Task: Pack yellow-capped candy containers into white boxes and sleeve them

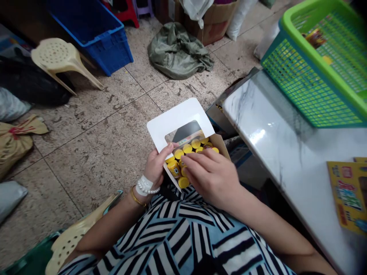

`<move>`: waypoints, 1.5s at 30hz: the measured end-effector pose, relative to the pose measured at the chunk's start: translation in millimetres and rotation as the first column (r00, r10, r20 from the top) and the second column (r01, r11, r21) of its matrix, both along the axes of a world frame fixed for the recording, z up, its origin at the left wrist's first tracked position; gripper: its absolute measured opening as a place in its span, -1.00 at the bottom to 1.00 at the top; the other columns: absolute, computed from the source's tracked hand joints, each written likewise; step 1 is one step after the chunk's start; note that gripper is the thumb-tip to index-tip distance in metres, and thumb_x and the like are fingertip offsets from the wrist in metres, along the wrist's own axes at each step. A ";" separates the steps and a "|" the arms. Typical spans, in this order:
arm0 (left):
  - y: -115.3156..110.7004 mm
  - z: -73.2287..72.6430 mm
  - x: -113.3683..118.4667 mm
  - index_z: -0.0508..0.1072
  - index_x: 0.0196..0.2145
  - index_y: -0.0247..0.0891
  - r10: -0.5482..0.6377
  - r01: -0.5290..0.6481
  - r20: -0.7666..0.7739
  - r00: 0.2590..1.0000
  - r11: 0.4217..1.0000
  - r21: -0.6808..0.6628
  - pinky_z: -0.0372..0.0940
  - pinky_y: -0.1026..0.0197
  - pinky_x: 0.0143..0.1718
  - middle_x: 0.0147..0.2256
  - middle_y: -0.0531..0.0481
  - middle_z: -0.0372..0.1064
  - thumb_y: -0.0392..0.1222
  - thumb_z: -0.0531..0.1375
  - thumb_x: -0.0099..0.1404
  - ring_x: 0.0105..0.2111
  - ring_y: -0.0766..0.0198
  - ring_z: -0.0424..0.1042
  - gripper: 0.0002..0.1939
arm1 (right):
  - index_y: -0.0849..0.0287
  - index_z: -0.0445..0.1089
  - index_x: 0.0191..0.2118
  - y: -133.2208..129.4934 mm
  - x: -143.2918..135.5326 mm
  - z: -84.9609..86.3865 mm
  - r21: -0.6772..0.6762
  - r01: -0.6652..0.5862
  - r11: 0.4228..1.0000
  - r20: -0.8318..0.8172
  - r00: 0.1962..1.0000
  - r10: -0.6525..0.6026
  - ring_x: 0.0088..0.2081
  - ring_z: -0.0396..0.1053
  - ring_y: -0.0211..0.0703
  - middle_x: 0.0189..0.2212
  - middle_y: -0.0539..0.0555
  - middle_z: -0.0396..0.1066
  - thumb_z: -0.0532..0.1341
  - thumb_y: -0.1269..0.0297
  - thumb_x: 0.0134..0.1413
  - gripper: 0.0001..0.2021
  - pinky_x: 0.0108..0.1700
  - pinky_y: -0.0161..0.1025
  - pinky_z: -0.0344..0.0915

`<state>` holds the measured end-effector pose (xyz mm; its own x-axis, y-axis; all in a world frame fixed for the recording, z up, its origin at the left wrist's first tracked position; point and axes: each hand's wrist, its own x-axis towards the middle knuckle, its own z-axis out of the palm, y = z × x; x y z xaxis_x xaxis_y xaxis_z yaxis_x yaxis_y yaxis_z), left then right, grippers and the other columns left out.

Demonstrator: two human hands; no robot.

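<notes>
A cardboard box (222,145) rests at my lap, its white lid (177,114) with a clear window raised on the far side. Several small jars with yellow caps (183,182) stand packed inside, and one jar (173,168) near the left wall lies tilted with its printed label showing. My left hand (156,164) grips the box's left side, thumb over the edge by the lid. Over the jars is my right hand (213,175), fingers bent and together, touching the jars around the middle of the box. Its fingertips are partly hidden, so what they hold is unclear.
On my right, a marble-patterned table (263,152) bears a green basket (312,72) and yellow printed boxes (348,194). A blue crate (111,49), a cream stool (57,57) and a grey-green sack (177,51) are on the floor ahead.
</notes>
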<state>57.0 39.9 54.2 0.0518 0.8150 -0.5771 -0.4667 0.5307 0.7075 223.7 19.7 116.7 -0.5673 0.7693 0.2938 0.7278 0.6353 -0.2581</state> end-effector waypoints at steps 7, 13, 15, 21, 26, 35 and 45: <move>0.2 -1.4 0.1 0.61 -0.32 -0.33 0.037 -0.037 -0.025 0.999 0.999 0.018 0.33 0.24 -0.16 -0.34 -0.05 0.57 0.00 0.41 0.06 -0.29 0.22 0.49 -0.67 | 0.25 0.46 -0.28 8.4 -38.6 -36.7 -0.163 -0.064 0.984 0.151 0.985 0.089 -0.26 0.28 0.05 -0.36 0.21 0.46 0.13 0.29 0.28 -0.80 -0.19 -0.03 0.26; 1.1 -7.3 -5.5 0.60 -0.31 -0.32 0.038 -0.037 -0.018 0.999 0.999 0.026 0.34 0.22 -0.18 -0.35 -0.04 0.56 0.03 0.39 0.10 -0.30 0.21 0.49 -0.66 | 0.27 0.33 0.16 13.4 -15.4 -25.9 -0.337 -0.128 0.933 -0.082 0.991 0.107 -0.16 0.29 0.00 -0.13 0.19 0.48 0.13 0.43 0.20 -0.59 -0.09 -0.06 0.30; 2.3 -8.8 -5.9 0.60 -0.32 -0.32 0.035 -0.035 -0.019 0.999 0.999 0.029 0.34 0.21 -0.16 -0.34 -0.05 0.56 0.04 0.36 0.13 -0.28 0.19 0.49 -0.66 | 0.26 0.24 0.27 14.2 -12.2 -24.0 -0.328 -0.154 0.932 -0.045 0.988 0.147 -0.08 0.31 0.03 -0.04 0.21 0.46 0.14 0.40 0.23 -0.51 -0.02 -0.01 0.29; 3.4 -7.2 -0.6 0.61 -0.34 -0.31 0.022 -0.021 -0.046 0.999 0.999 0.031 0.32 0.20 -0.09 -0.34 -0.05 0.56 0.02 0.37 0.11 -0.24 0.18 0.48 -0.68 | 0.30 0.35 0.07 9.9 -32.9 -27.0 -0.216 0.030 0.976 0.110 0.994 -0.007 -0.17 0.40 0.07 -0.21 0.21 0.53 0.17 0.24 0.25 -0.67 -0.12 -0.03 0.29; 3.3 -3.1 1.3 0.62 -0.35 -0.30 0.034 -0.033 -0.072 0.997 0.999 0.022 0.32 0.18 -0.08 -0.32 -0.04 0.55 0.02 0.40 0.06 -0.23 0.16 0.47 -0.68 | 0.29 0.38 -0.15 8.3 -42.1 -27.9 -0.154 0.160 0.975 0.202 0.971 -0.128 -0.32 0.40 0.05 -0.40 0.17 0.47 0.22 0.20 0.21 -0.76 -0.25 -0.07 0.21; 3.5 -2.2 1.2 0.61 -0.37 -0.29 0.052 -0.052 -0.049 0.997 0.999 0.004 0.32 0.20 -0.21 -0.39 0.00 0.53 0.03 0.41 0.02 -0.35 0.22 0.45 -0.67 | 0.23 0.39 -0.14 7.6 -27.3 -32.9 -0.313 -0.009 0.950 0.000 1.000 0.010 -0.16 0.30 0.07 -0.24 0.17 0.47 0.18 0.30 0.16 -0.82 -0.09 -0.05 0.23; 4.3 -4.1 -1.1 0.61 -0.36 -0.32 0.031 -0.031 -0.028 0.999 1.000 0.003 0.31 0.18 -0.14 -0.36 -0.05 0.55 0.02 0.42 0.02 -0.30 0.19 0.47 -0.65 | 0.28 0.43 -0.04 8.9 -19.9 -32.6 -0.327 -0.194 0.925 -0.104 0.980 0.169 -0.03 0.31 0.08 -0.14 0.23 0.50 0.14 0.37 0.18 -0.74 0.13 0.06 0.24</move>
